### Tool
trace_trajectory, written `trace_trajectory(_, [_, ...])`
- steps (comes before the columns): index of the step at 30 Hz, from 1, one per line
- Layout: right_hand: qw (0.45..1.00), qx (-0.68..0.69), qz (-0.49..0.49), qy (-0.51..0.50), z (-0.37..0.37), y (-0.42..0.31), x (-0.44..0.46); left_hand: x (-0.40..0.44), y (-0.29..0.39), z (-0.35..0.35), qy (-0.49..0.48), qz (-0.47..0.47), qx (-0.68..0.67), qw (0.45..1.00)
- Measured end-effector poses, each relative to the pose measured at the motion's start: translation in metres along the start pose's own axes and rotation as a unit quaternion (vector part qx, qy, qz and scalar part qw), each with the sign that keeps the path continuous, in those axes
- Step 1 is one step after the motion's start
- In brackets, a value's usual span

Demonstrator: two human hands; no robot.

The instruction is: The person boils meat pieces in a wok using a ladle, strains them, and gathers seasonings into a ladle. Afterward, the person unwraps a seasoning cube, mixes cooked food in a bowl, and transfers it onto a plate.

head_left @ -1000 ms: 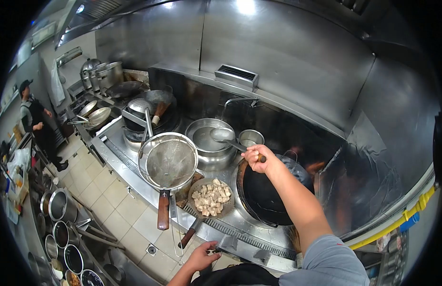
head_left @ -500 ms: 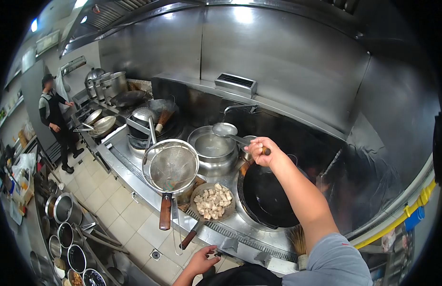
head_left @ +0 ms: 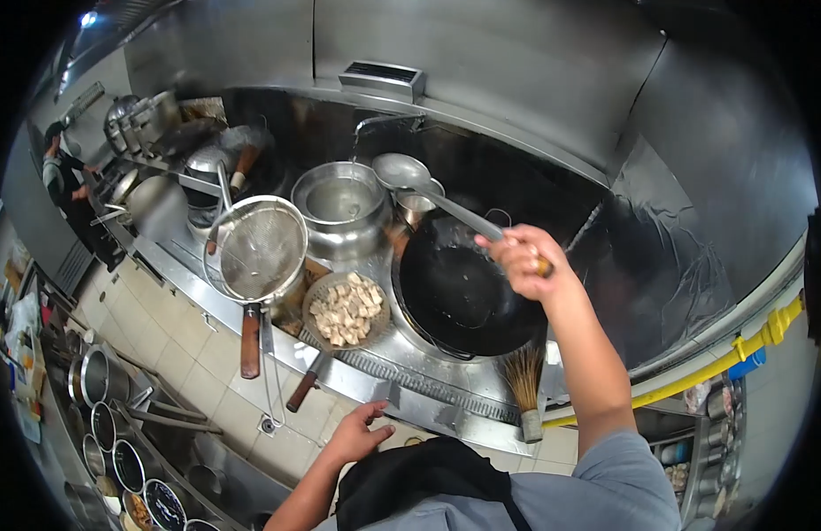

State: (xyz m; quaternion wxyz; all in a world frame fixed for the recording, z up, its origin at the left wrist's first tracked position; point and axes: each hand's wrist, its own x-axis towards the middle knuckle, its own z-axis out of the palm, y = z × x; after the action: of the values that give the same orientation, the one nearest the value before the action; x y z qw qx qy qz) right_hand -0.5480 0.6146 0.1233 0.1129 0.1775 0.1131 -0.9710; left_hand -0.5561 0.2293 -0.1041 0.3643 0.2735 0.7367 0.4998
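My right hand (head_left: 527,261) is closed round the wooden-ended handle of a metal ladle (head_left: 401,171). Its bowl is over the area beside a steel pot of water (head_left: 339,234) and above a smaller metal container (head_left: 419,208). Below the handle sits a large black wok (head_left: 454,301), with a little liquid or shine at its bottom. My left hand (head_left: 362,434) hovers by the stove's front edge, fingers apart and holding nothing. Nearest to it is the wooden handle of a perforated strainer (head_left: 308,320) full of pale, cube-cut pieces (head_left: 346,310).
A wire mesh strainer (head_left: 262,248) rests over a container on the left. Water runs from a faucet (head_left: 388,118) at the back. A bamboo brush (head_left: 523,380) leans at the front right. Several pots (head_left: 105,376) stand lower left. Another person (head_left: 69,190) stands far left.
The view has turned, so the stove shows farther left and higher. The ladle's bowl has shifted right, away from the water pot. My left hand stays empty near the front edge.
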Motion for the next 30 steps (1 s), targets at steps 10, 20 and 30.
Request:
trace_trajectory(10, [0.868,-0.356,-0.089,0.335,-0.081,0.042,-0.097,0.011,-0.007,0.003,-0.009,-0.008,0.025,1.000])
trace_trajectory(20, [0.519,-0.700,-0.201,0.447,-0.090,0.072,-0.130,0.018,-0.027,-0.037,0.058,-0.033,-0.004,0.998])
trace_trajectory(30, [0.691,-0.523,-0.203,0.456,-0.098,0.082,-0.122,0.037,-0.021,-0.025,0.005,-0.006,0.026,1.000])
